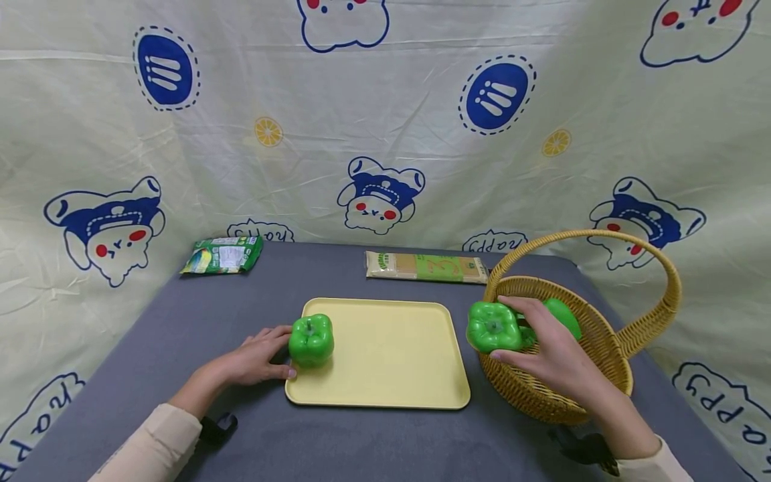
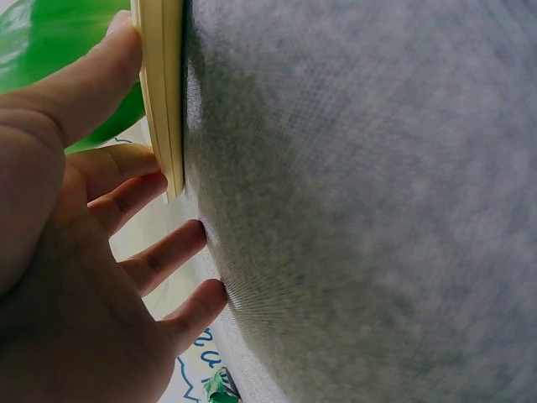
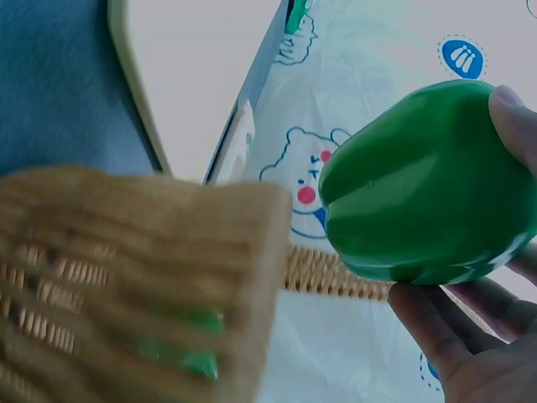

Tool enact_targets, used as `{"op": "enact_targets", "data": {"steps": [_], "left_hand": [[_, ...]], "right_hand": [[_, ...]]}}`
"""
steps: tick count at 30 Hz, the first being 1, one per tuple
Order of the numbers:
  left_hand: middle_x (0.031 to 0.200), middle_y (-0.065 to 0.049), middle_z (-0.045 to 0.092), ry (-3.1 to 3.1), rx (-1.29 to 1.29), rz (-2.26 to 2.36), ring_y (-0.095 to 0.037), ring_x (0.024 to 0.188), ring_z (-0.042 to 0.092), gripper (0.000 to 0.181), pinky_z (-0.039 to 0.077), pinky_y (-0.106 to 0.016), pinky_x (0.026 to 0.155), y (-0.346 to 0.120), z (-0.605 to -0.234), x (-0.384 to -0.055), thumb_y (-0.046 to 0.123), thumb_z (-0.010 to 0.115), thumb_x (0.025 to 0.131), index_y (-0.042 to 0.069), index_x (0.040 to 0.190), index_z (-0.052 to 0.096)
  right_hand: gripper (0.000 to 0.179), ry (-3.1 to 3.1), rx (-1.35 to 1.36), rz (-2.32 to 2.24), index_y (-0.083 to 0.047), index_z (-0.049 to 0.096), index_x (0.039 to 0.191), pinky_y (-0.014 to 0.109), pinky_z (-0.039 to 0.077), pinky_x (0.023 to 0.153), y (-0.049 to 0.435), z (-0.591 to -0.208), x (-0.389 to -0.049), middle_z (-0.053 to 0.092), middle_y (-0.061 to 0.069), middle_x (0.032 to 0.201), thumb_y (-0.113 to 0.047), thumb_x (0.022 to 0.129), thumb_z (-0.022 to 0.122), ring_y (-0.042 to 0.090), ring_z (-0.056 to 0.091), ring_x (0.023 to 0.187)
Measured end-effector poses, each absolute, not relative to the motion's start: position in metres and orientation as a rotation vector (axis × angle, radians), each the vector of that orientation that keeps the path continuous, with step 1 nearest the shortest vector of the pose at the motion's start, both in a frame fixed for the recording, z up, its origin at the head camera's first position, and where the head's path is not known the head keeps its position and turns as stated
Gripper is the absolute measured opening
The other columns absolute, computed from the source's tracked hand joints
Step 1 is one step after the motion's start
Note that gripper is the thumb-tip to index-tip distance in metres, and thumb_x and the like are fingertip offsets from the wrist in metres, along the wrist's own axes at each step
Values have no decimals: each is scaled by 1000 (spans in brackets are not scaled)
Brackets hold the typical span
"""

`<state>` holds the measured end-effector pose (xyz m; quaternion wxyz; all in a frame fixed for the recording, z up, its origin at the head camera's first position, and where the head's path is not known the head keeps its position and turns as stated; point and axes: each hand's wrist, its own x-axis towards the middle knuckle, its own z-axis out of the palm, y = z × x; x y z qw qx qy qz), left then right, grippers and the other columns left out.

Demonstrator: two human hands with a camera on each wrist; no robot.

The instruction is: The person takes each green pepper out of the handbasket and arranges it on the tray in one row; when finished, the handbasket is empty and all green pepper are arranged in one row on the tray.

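My right hand (image 1: 557, 355) grips a green bell pepper (image 1: 492, 327) between thumb and fingers, over the left rim of the wicker basket (image 1: 512, 388). In the right wrist view that bell pepper (image 3: 419, 189) is held above the blurred basket wall (image 3: 134, 277). More green shows inside the basket (image 1: 563, 316), partly behind my hand. Another green bell pepper (image 1: 311, 340) stands upright on the left end of the pale yellow tray (image 1: 391, 355). At the tray's left edge rests my left hand (image 1: 262, 356); in the left wrist view its thumb touches the rim and its fingers (image 2: 168, 252) are spread.
A green snack packet (image 1: 224, 256) lies at the table's far left corner. A flat package with a green label (image 1: 427, 266) lies along the back edge. The basket's tall handle (image 1: 659, 268) arches over its right side. Behind the grey table (image 1: 361, 442) hangs a printed cloth.
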<state>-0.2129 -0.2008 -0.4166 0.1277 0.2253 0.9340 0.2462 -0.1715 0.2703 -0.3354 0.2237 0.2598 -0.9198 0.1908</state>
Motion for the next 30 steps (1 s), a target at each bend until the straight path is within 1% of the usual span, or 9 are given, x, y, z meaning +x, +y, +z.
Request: {"op": "enact_targets", "data": {"steps": [4, 7, 9, 13, 17, 21, 26, 30], "left_hand": [[147, -15, 37, 2717, 665, 715, -41, 134, 32, 75, 22, -67, 102, -200, -416, -212, 44, 67, 84, 3, 141, 41], [147, -16, 37, 2714, 662, 722, -41, 134, 32, 76, 22, -67, 102, -199, -416, -212, 44, 67, 84, 3, 141, 41], [147, -15, 37, 2713, 656, 722, -41, 134, 31, 76, 22, -67, 102, -200, -415, -212, 44, 68, 84, 3, 142, 40], [147, -15, 36, 2713, 653, 722, -41, 134, 31, 76, 21, -68, 102, -200, -415, -212, 43, 68, 84, 3, 142, 40], [148, -15, 35, 2709, 644, 729, -40, 135, 30, 76, 20, -68, 103, -200, -415, -212, 44, 68, 84, 4, 142, 39], [148, -15, 35, 2712, 643, 728, -41, 135, 30, 76, 20, -67, 103, -200, -416, -212, 44, 67, 84, 4, 142, 39], [148, -15, 35, 2710, 642, 730, -41, 135, 30, 76, 20, -68, 103, -200, -416, -212, 44, 67, 84, 3, 142, 39], [147, -15, 36, 2712, 651, 730, -41, 134, 31, 76, 21, -68, 102, -200, -414, -212, 43, 67, 84, 3, 142, 40]], "right_hand": [[84, -2569, 719, 584, -11, 44, 138, 36, 50, 79, 260, -339, -174, 52, 7, 129, -28, 67, 85, 18, 54, 106], [83, -2592, 727, 621, -13, 42, 140, 42, 50, 81, 253, -341, -176, 51, 7, 129, -29, 69, 84, 20, 54, 109], [84, -2597, 735, 645, -14, 41, 140, 44, 50, 83, 248, -343, -178, 52, 7, 129, -29, 69, 84, 21, 55, 110], [84, -2587, 765, 684, -13, 41, 140, 44, 49, 84, 238, -347, -183, 53, 9, 128, -29, 70, 83, 23, 55, 111], [82, -2576, 805, 746, -10, 41, 140, 44, 52, 84, 227, -350, -188, 51, 11, 129, -26, 71, 83, 24, 57, 110], [81, -2571, 821, 830, -10, 41, 140, 39, 53, 84, 216, -354, -192, 48, 10, 130, -27, 72, 82, 22, 57, 110], [80, -2570, 831, 916, -9, 41, 140, 35, 53, 86, 205, -359, -198, 49, 9, 129, -28, 73, 81, 22, 57, 112], [80, -2564, 832, 969, -8, 41, 140, 35, 53, 86, 197, -363, -202, 50, 9, 128, -27, 73, 81, 22, 57, 112]]}}
